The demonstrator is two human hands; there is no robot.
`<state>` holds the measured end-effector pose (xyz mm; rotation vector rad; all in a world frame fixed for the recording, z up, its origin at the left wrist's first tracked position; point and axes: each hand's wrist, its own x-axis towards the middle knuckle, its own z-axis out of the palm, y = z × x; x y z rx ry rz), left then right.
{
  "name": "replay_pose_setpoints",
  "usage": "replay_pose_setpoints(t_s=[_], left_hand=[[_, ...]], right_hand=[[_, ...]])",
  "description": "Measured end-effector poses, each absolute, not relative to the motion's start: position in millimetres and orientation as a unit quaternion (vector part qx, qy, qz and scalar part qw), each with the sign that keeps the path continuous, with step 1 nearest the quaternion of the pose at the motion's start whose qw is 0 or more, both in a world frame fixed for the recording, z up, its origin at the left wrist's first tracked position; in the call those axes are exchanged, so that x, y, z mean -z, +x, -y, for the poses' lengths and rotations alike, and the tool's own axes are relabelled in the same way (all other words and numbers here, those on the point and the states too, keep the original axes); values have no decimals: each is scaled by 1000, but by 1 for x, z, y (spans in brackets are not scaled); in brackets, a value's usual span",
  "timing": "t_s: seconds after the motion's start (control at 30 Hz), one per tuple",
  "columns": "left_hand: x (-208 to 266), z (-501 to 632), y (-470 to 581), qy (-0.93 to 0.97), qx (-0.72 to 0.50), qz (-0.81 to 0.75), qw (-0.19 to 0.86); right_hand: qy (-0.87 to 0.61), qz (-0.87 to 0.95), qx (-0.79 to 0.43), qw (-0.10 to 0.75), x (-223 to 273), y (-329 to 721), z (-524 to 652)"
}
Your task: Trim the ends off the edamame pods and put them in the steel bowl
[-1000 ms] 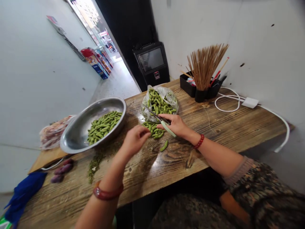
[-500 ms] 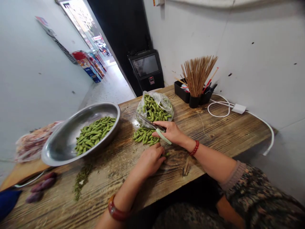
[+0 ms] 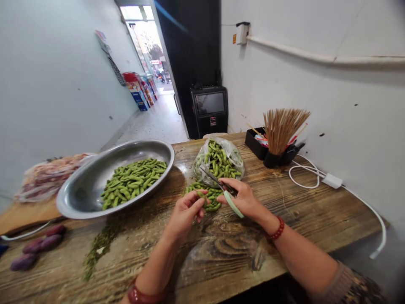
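Between the thumb and fingers of my left hand [image 3: 186, 211] is a green edamame pod [image 3: 201, 196], raised over the table. My right hand [image 3: 242, 198] is wrapped round a pair of scissors [image 3: 233, 204] with pale green handles, their blades pointing up and left. Just beyond both hands, a small heap of edamame pods [image 3: 213, 205] lies on the wood. Behind it stands an open clear plastic bag [image 3: 238, 158] full of pods. To the left, a large oval metal basin [image 3: 85, 185] holds a pile of pods [image 3: 134, 181].
The wooden table [image 3: 221, 253] carries trimmed scraps [image 3: 99, 249] and purple, elongated produce [image 3: 41, 245] at left. Bagged meat [image 3: 53, 177] lies behind the basin on a board. At right are skewers [image 3: 283, 128] in a black holder and a white cable [image 3: 357, 200].
My left hand has risen from the tabletop and now shows a pod in its fingers. The scissors stay in my right hand. The whole view has shifted and levelled.
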<state>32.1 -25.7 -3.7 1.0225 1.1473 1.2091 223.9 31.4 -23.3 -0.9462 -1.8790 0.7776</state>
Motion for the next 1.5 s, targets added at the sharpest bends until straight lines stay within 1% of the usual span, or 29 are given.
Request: replay_pose_setpoints(t_s=[0.1,0.2,0.33,0.47,0.57,0.73,0.83,0.93,1.03,1.23,1.5], left_hand=[[7,27,32,422,-520,-464,580],[10,27,32,420,-525,-465,575],[12,27,33,412,-538,-478,559],[9,29,34,407,-530,-501,549],[7,29,35,412,-517,-515,546],[6,28,36,413,-504,-522,550],[7,28,36,427,-492,-523,549],[12,28,35,445,-472,-531,545],[16,28,34,458,-460,-531,545],[12,31,40,483,-461,-524,529],[7,32,41,512,-460,-524,502]], right_hand=[[-388,762,-319,410,19,222,-28],[-378,784,-320,374,9,220,-24],[-320,836,-297,332,-7,225,-23],[-293,864,-262,313,-6,233,-28],[-286,872,-251,307,3,235,-32],[-272,860,-274,333,22,239,-38],[-270,874,-262,308,30,245,-39],[-259,893,-243,275,32,247,-37],[-255,898,-243,263,28,246,-32],[-253,893,-264,264,25,245,-27],[-242,881,-300,274,35,244,-28]])
